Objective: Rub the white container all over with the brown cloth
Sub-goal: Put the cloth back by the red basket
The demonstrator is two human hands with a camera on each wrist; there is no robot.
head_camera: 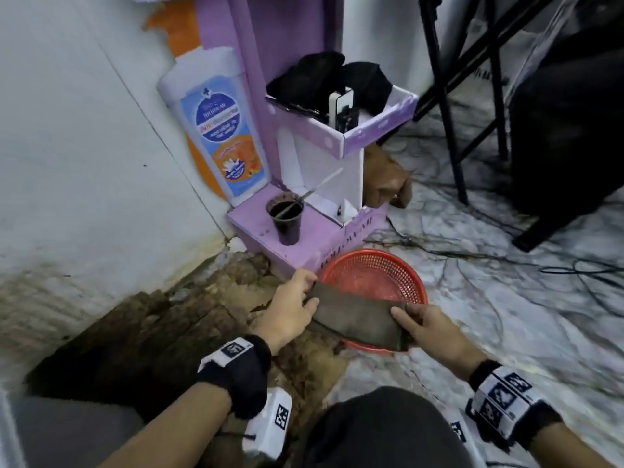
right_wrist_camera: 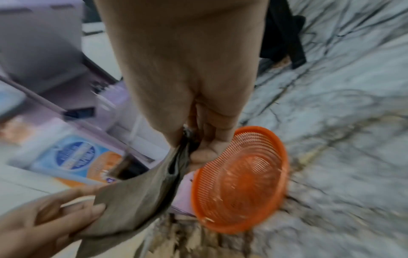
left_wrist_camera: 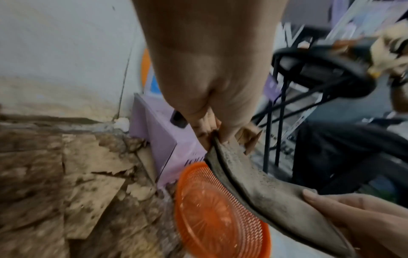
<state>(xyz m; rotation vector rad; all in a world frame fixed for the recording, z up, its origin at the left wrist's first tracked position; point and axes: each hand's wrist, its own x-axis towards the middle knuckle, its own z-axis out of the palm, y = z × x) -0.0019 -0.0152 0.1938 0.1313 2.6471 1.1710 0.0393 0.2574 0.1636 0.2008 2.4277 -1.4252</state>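
A brown cloth [head_camera: 358, 319] is stretched flat between my two hands, just above a red mesh basket [head_camera: 371, 256] on the floor. My left hand [head_camera: 312, 292] pinches the cloth's left end, and my right hand [head_camera: 403, 312] pinches its right end. The left wrist view shows the cloth [left_wrist_camera: 253, 188] sagging from my left hand [left_wrist_camera: 212, 134] toward the right hand [left_wrist_camera: 326, 202]. In the right wrist view my right hand [right_wrist_camera: 194, 143] grips a bunched corner of the cloth [right_wrist_camera: 137, 197]. A tall white bottle-shaped container [head_camera: 209, 96] with a blue label leans on the wall, well beyond both hands.
A lilac stand [head_camera: 304, 244] carries a dark cup [head_camera: 286, 217] with a stick in it. Above it, a white box with a lilac rim [head_camera: 378, 128] holds black fabric. Black stand legs [head_camera: 449, 113] and cables [head_camera: 506, 258] lie right. Broken brown flooring [head_camera: 169, 325] lies left.
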